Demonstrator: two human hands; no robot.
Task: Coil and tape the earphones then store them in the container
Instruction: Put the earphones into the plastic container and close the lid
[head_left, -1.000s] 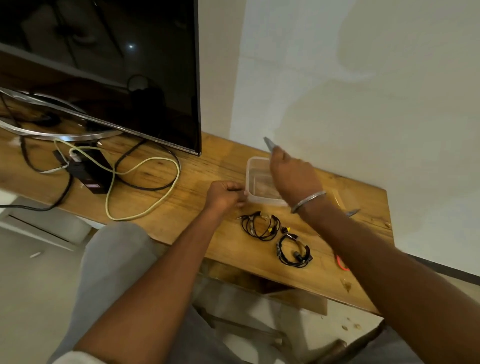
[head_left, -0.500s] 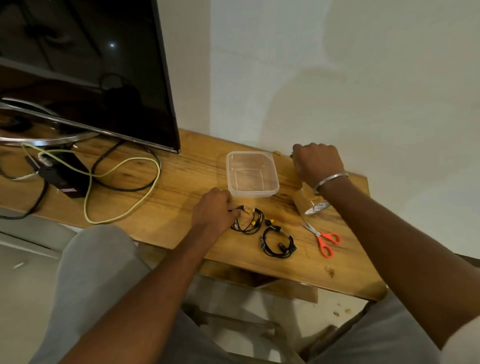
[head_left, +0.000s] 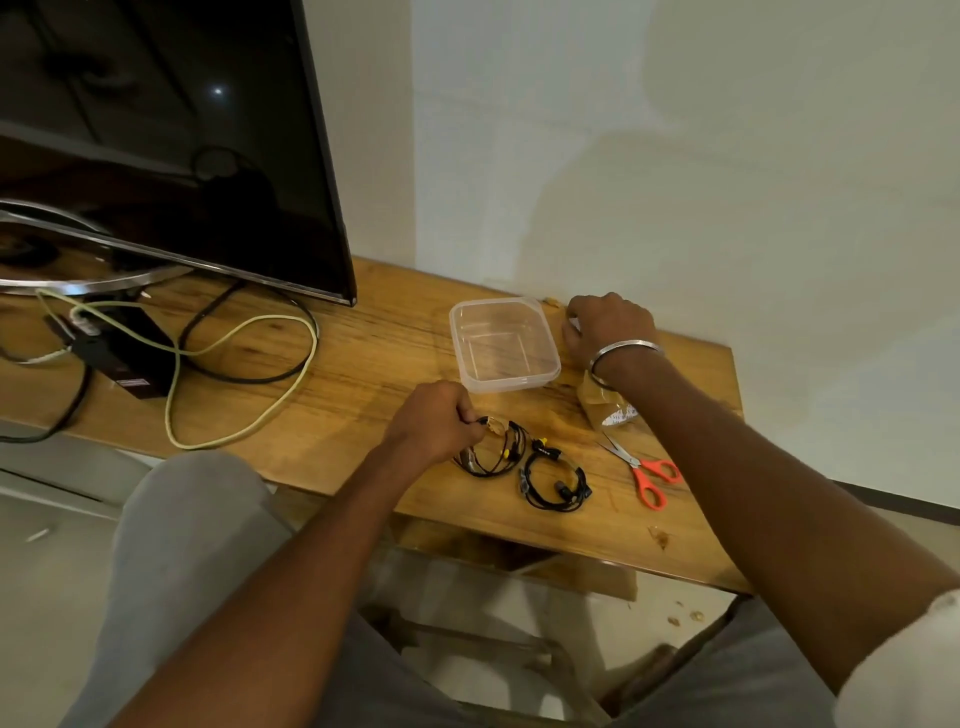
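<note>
Pinching coiled black earphones (head_left: 506, 449), left hand (head_left: 434, 423), yellow flecks

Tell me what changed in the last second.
The right hand came down from above the container to the table at its right. The left hand moved from the container's side to the left earphone coil and pinches it. The second coil, scissors and tape roll stayed.

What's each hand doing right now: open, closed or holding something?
Left hand: pinches the left coil of earphones.
Right hand: fingers curled beside the container; hold cannot be told.
</note>
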